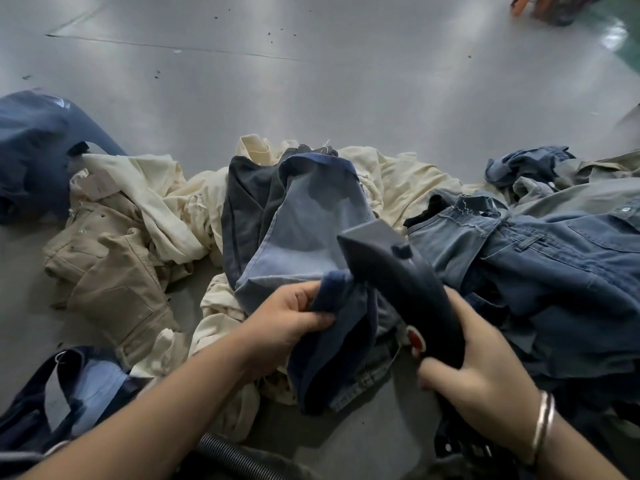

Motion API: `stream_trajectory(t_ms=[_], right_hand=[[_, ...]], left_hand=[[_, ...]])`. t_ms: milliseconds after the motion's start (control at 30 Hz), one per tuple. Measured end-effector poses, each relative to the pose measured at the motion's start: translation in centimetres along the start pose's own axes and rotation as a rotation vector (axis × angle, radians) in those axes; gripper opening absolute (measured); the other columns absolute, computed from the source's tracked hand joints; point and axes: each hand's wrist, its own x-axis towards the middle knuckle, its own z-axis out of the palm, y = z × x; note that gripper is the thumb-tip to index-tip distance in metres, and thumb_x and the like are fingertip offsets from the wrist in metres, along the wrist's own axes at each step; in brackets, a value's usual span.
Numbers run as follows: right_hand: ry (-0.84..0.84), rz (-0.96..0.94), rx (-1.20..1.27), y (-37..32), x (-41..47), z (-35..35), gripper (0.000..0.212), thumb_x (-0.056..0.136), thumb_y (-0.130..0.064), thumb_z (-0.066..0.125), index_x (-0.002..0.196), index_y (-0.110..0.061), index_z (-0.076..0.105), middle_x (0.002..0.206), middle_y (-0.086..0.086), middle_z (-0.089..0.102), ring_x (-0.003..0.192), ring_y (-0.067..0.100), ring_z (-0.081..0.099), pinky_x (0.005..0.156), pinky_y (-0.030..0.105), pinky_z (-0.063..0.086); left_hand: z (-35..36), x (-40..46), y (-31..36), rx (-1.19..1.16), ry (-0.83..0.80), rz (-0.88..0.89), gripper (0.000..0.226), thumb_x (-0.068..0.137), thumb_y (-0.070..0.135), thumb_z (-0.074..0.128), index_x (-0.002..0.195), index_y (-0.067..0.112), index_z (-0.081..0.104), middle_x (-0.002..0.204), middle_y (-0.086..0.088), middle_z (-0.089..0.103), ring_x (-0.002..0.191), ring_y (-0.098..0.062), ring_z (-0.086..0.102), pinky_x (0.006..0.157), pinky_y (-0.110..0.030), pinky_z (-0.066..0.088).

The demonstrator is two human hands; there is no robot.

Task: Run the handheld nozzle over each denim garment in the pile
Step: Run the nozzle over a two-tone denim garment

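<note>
nozzle (391,268) over garment pile (311,216)

A smooth grey floor (346,91) is seen across the upper part of the view, marked by a thin straight seam (166,48) and scattered dark specks (157,75). Pale streaks of light are reflected on its sheen. A green-painted patch (623,43) is visible at the top right corner, beside blurred brownish objects (550,6).
</note>
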Motion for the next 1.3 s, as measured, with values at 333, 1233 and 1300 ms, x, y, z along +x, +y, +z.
stream_trajectory(t_ms=[333, 1233, 1300], right_hand=[[0.258, 0.107, 0.366, 1.4, 3.3, 2.0, 0.071, 0.067, 0.005, 0.081, 0.126, -0.016, 0.049, 0.088, -0.005, 0.066, 0.075, 0.008, 0.068, 0.066, 0.017, 0.052], [0.000, 0.344, 0.740, 0.5, 8.0, -0.7, 0.021, 0.078, 0.014, 0.048, 0.091, -0.002, 0.053, 0.070, 0.010, 0.052, 0.058, 0.018, 0.053, 0.053, 0.021, 0.048], [0.024, 0.308, 0.698, 0.7, 8.4, 0.0, 0.024, 0.079, 0.017, 0.050, 0.091, -0.004, 0.052, 0.074, 0.010, 0.054, 0.064, 0.019, 0.053, 0.058, 0.023, 0.049]], left_hand=[[-0.7, -0.2, 2.5, -0.504, -0.051, -0.038, 0.059, 0.063, 0.010, 0.080, 0.119, 0.005, 0.063, 0.110, -0.017, 0.065, 0.097, -0.027, 0.066, 0.089, -0.038, 0.053], [-1.6, -2.6, 2.7, -0.505, -0.180, -0.106, 0.061, 0.103, -0.003, 0.012, 0.087, -0.015, 0.070, 0.095, -0.017, 0.073, 0.100, -0.007, 0.067, 0.089, -0.013, 0.045], [-1.4, -2.1, 2.2, -0.322, -0.215, -0.198, 0.067, 0.100, -0.003, 0.029, 0.055, 0.012, 0.076, 0.063, 0.006, 0.072, 0.070, 0.007, 0.067, 0.065, -0.005, 0.048]])
